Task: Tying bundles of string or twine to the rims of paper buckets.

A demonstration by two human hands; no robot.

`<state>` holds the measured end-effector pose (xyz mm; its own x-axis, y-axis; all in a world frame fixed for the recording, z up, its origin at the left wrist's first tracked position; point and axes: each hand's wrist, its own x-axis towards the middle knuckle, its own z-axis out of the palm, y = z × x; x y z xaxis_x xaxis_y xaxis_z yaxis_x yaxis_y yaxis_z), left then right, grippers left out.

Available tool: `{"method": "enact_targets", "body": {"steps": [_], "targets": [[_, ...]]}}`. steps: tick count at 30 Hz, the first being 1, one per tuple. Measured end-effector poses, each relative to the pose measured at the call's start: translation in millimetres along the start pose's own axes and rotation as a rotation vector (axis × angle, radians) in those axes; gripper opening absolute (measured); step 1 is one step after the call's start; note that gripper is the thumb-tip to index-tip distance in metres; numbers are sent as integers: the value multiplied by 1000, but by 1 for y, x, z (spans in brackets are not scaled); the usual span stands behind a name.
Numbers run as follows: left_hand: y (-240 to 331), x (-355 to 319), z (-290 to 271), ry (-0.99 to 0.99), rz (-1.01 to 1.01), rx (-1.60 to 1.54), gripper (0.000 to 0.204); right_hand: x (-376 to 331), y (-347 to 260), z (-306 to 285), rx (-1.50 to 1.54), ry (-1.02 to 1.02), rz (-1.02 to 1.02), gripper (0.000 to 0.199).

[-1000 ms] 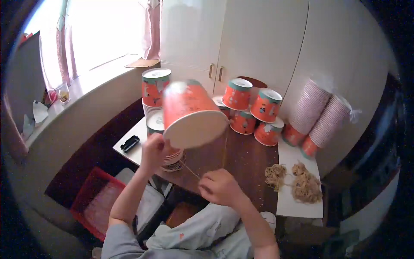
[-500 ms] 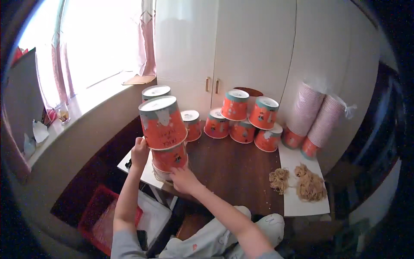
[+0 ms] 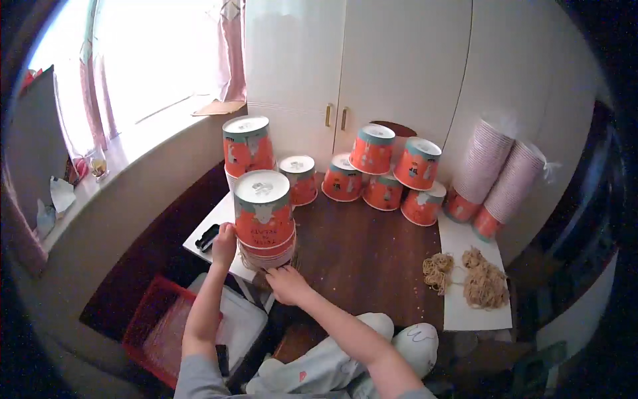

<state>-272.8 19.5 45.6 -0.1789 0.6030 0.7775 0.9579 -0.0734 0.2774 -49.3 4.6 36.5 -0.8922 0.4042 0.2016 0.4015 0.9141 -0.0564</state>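
An orange and teal paper bucket (image 3: pixel 264 216) stands upside down, nested over a stack of paper buckets (image 3: pixel 271 258) whose pale rims show below it. My left hand (image 3: pixel 226 243) is closed on the left side of the orange bucket near its lower rim. At the base of the stack, my right hand (image 3: pixel 286 282) has its fingers curled against the lowest rims. Some tan string-like strands show beside the stack. Behind, another upturned orange bucket (image 3: pixel 247 146) tops a second stack, and a single bucket (image 3: pixel 299 179) stands to its right.
Several upturned buckets (image 3: pixel 382 193) form a two-level pile at the back. Two tall sleeves of nested buckets (image 3: pixel 485 159) in clear plastic lean at the right. Tangled tan strands (image 3: pixel 482 282) lie on a white board (image 3: pixel 475 321). A red basket (image 3: pixel 149 312) sits low left.
The orange bucket has come down over the stack, hiding the orange bucket beneath it. Both hands stay at the stack. The whole view has shifted slightly.
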Motion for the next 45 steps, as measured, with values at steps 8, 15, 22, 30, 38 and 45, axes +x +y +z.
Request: {"method": "enact_targets", "body": {"steps": [8,15,22,30,38,45], "targets": [[10,-20,-21,10,6,-14,31,-1,-9,6,-23,-54,-40,26],[83,29,-59,13,224,51,52,-5,4,1,-41,-272,81,26],[106,38,-49,-1,315,40,31,-10,6,9,-35,-91,97,32],[120,48,-55,47,351,237,19,-30,-4,-82,384,-32,-192,25],[197,98,15,-34,393,-90,22,-124,1,-232,934,398,-525,12],[175,143,122,-324,184,328,28,-168,11,-289,1252,442,-1137,13]]}}
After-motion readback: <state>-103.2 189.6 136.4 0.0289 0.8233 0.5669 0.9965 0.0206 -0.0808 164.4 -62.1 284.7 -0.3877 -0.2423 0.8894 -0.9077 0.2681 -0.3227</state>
